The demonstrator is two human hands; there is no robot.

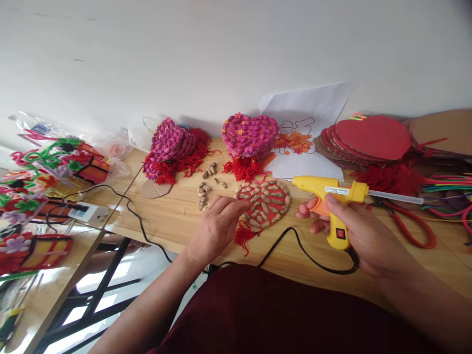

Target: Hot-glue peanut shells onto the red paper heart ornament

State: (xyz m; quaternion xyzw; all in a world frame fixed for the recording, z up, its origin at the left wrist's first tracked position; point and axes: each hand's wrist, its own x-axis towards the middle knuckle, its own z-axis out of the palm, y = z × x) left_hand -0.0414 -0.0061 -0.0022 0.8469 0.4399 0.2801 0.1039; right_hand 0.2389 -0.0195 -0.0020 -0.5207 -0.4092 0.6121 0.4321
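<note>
In the head view, my right hand (363,231) is wrapped round a yellow hot glue gun (334,191), its fingers by the orange trigger. A clear glue stick (396,196) sticks out of the gun's back, and the nozzle points left above the heart's upper right. My left hand (217,228) reaches over the left edge of a red heart (273,209) covered with peanuts. Its fingers are drawn together at the peanuts, and what they pinch, if anything, is hidden. Loose peanuts (202,195) lie on the wood just beyond this hand. Red yarn (244,234) hangs from the heart's lower left.
Pink peanut hearts (250,135) stand by the wall, with orange stars (295,142) on white paper (308,164). Stacked red card shapes (372,137) and red-handled pliers (415,226) are at right. A black cord (295,236) crosses the front; a power strip (88,212) is at left.
</note>
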